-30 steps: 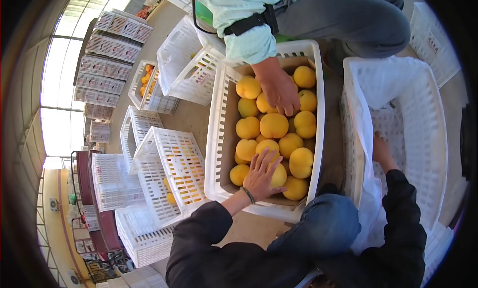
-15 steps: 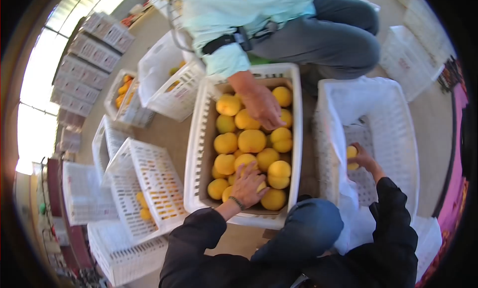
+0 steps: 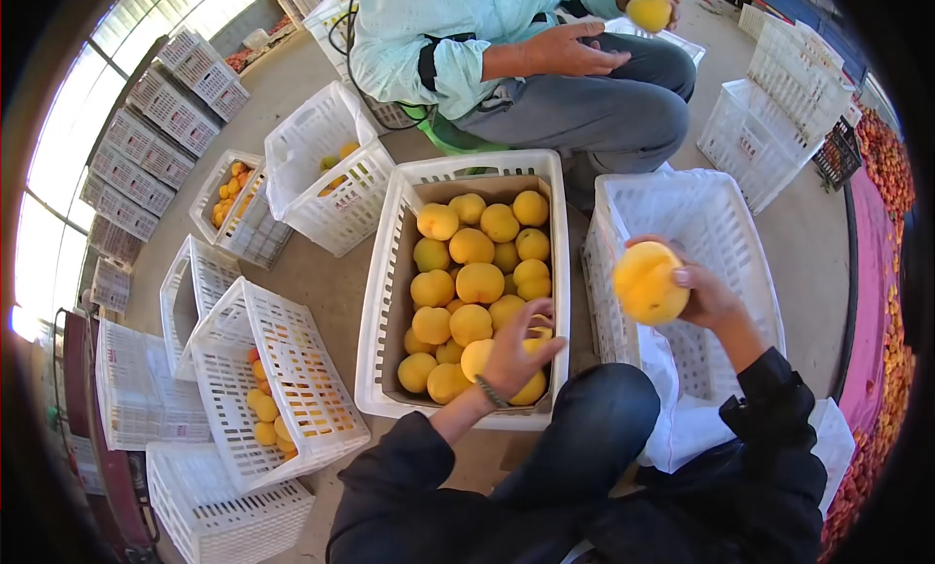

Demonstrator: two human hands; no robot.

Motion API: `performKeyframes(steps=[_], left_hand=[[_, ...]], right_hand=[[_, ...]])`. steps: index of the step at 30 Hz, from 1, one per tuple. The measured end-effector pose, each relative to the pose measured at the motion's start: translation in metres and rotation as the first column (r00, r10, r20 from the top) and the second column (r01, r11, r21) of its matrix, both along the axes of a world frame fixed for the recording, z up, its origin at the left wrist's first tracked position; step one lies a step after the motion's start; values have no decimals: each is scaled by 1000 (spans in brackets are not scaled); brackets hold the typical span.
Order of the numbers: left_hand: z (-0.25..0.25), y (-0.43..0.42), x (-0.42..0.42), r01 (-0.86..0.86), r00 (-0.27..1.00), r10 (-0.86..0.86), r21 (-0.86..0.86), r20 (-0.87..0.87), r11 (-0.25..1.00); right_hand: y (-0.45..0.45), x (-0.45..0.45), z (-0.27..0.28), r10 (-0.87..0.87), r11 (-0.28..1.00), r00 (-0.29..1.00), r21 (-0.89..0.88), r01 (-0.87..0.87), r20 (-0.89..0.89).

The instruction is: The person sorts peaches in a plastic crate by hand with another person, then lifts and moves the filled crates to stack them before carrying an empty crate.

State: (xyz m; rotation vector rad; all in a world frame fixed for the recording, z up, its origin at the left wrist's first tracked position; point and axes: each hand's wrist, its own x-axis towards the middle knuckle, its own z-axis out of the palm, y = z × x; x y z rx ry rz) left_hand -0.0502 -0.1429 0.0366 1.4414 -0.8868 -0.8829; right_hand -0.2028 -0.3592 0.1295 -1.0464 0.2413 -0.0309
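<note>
Indoors, yellow fruit (image 3: 648, 283), grey floor (image 3: 326, 291), stacked crates (image 3: 148, 147)

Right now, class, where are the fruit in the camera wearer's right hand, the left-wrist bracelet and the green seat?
Wearer's fruit (image 3: 647, 282): head view, middle of its yellow skin.
Bracelet (image 3: 491, 392): head view, middle of its band.
Green seat (image 3: 448, 138): head view, its exposed surface.

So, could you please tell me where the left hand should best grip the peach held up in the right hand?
I'd cup the peach by its bare left side, coming from the left. It is round, so a broad hold should be steadier than a pinch. The right hand grips its right and far edges, leaving the side toward the left hand free.
</note>
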Motion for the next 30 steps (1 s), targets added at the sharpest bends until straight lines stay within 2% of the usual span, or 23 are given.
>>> performKeyframes(steps=[1, 3, 4, 5, 6, 7, 9, 11, 13, 15, 17, 22, 24, 27, 29, 30], left_hand=[[12, -12, -9, -7, 1000, 7, -7, 5, 1000], [35, -31, -19, -108, 961, 14, -330, -277, 938], [36, -34, -14, -106, 962, 11, -334, -273, 937], [35, -37, -7, -139, 981, 84, -330, -175, 934], [33, -38, -2, -173, 985, 157, -329, -75, 928], [30, -36, 2, -169, 985, 154, -331, -73, 928], [24, -29, 11, -173, 985, 171, -248, -28, 953], [17, -23, 14, -190, 982, 182, -223, -57, 956], [11, -17, 16, -215, 975, 220, -148, 18, 965], [4, -17, 16, -219, 975, 221, -123, 2, 968], [-1, -22, 14, -210, 978, 210, -109, -10, 972], [-3, -41, 5, -179, 982, 187, -196, 22, 964], [2, -45, 1, -168, 983, 181, -223, 40, 960], [10, -43, 0, -190, 982, 191, -156, -11, 969], [13, -40, 4, -91, 996, 91, -143, -10, 985], [16, -38, 5, -94, 996, 94, -144, -7, 985]], right_hand=[[13, 13, 4, 29, 999, 999, 30, -30, 26], [33, 41, -1, 73, 997, 996, 16, -74, 47], [39, 51, -3, 110, 994, 992, 7, -110, 62], [44, 57, 1, 106, 994, 992, 2, -106, 65], [47, 63, 4, 96, 995, 995, 35, -94, -37], [48, 66, 5, 90, 994, 986, 68, -81, -139], [43, 62, 2, 110, 994, 977, 7, -111, -183], [33, 50, -10, 89, 929, 950, -318, -188, -299], [18, 33, -21, 112, 931, 949, -302, -204, -295], [4, 19, -32, 120, 966, 923, -169, -193, -366], [4, 12, -35, 77, 978, 930, -156, -141, -359], [27, 33, -27, 115, 990, 944, -46, -135, -309], [37, 43, -32, 97, 992, 951, -45, -116, -295], [43, 48, -39, 67, 996, 963, -41, -80, -259], [46, 48, -37, 17, 992, 966, -119, -50, -258], [45, 47, -35, 21, 991, 967, -120, -53, -255]])
